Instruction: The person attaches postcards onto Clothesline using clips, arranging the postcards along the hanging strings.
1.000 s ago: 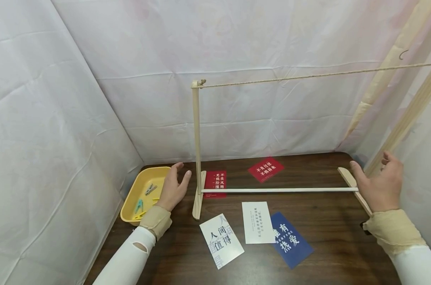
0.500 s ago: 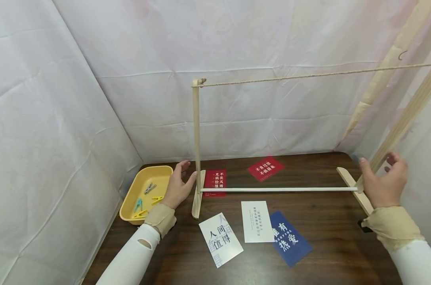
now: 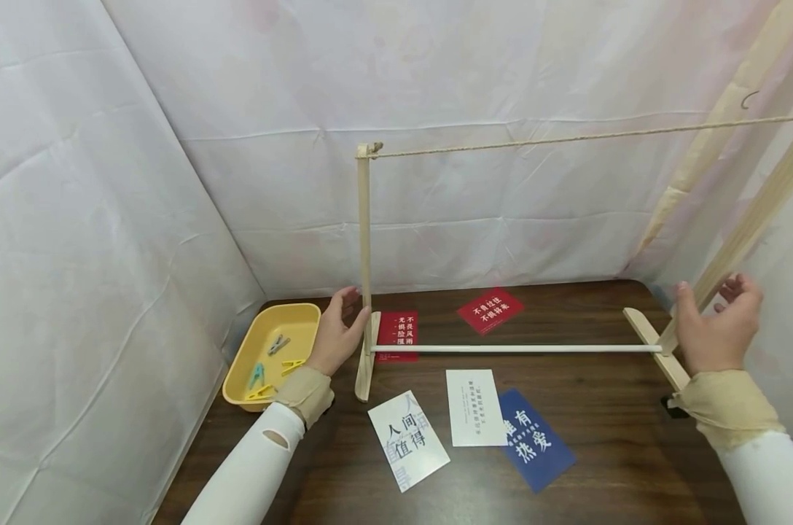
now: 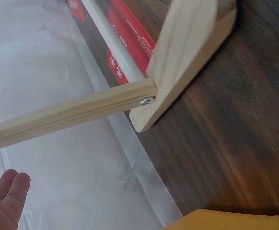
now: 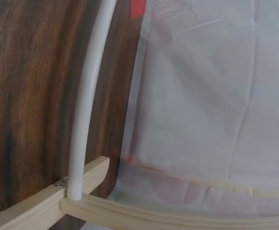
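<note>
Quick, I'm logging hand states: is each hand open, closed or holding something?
Left hand: open, holding nothing, beside the left post.
Right hand: open, at the right post; contact can't be told.

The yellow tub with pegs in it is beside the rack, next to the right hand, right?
Not quite: the tub is next to the left hand, as the head view shows. It does hold pegs, beside the rack.

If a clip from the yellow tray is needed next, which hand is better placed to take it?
Left, I think: the left hand is close beside the tray. The right hand is by the opposite post, across the table.
</note>
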{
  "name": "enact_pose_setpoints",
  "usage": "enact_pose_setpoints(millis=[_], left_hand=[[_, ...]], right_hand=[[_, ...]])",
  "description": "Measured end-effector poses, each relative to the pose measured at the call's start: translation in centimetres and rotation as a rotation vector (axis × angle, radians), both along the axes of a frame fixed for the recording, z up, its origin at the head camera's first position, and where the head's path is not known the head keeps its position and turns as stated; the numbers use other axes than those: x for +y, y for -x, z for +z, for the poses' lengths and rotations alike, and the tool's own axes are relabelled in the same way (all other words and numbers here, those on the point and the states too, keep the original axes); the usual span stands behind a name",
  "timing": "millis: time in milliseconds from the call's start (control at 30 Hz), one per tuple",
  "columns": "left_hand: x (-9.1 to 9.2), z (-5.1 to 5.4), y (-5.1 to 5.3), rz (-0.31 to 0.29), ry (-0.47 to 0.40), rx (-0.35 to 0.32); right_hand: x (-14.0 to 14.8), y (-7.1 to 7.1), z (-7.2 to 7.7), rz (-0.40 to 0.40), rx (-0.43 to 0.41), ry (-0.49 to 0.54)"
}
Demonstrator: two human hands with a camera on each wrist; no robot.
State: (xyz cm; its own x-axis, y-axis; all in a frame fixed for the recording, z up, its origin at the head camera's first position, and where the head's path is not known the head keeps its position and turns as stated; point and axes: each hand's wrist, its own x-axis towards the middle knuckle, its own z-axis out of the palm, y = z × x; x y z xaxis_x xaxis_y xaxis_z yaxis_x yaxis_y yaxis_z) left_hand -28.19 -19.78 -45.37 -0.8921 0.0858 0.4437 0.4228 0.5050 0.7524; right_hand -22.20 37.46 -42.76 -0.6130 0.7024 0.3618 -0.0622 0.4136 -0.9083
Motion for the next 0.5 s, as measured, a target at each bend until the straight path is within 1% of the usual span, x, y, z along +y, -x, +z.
enact_pose_setpoints(millis=[133,367,500], left_hand=[[0.3,0.2,0.1,-0.014,0.000,-0.006],[1.0,0.8,0.5,-0.064,-0.021,-0.048],[1.3,1.1,0.8,-0.066,-0.013,-0.060]], right_hand=[[0.2,0.3,0.5,0.006,-0.022,0.003],[0.8,0.7,1.3,0.010,-0.106,-0.006],[1.0,1.0,1.5,-0.002,-0.111,-0.021]])
